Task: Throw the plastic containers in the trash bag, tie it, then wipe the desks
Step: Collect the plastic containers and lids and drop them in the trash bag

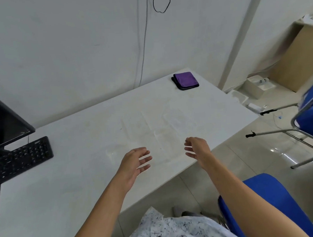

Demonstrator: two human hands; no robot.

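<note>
Faint clear plastic containers (pixel 170 125) lie flat on the white desk (pixel 65 186), hard to tell apart from its surface. A clear plastic cup (pixel 111 152) stands just left of them. My left hand (pixel 134 163) hovers over the desk with fingers spread and holds nothing, close to the right of the cup. My right hand (pixel 195 147) hangs near the desk's right edge with loosely bent fingers, also holding nothing, just in front of the containers. A folded purple cloth (pixel 185 80) lies at the far corner of the desk. No trash bag is in view.
A black keyboard (pixel 22 159) and a black monitor (pixel 5 122) sit at the desk's left. Blue chairs stand at the right (pixel 311 115) and at the near right (pixel 276 202). A cardboard box (pixel 297 56) and a power strip (pixel 260 83) lie on the floor beyond.
</note>
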